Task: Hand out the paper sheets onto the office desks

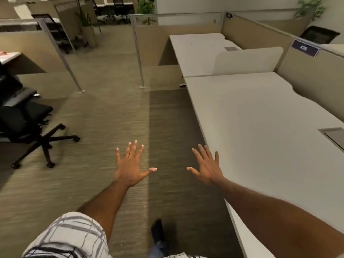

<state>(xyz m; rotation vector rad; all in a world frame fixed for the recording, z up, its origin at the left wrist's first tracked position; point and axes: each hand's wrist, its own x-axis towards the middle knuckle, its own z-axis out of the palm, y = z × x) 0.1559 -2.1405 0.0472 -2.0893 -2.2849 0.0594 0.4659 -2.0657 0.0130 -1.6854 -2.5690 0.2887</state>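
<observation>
While the left hand (pixel 130 164) and the right hand (pixel 206 166) hover with fingers spread and hold nothing, no paper sheets show anywhere, and the near desk (pixel 260 118) lies beside the right hand. Sheets should be light, limp and slippery, so pinch one edge.

Left hand (pixel 130 164) over the floor (pixel 111 112), right hand (pixel 206 166) beside it at the near desk (pixel 260 127) edge. The desk spreads right of that hand. Far desk (pixel 195 53) ahead, screen (pixel 247 59) between the desks. Office chair (pixel 28 120) well left of the left hand. Shoe (pixel 157 229) behind the hands.
</observation>
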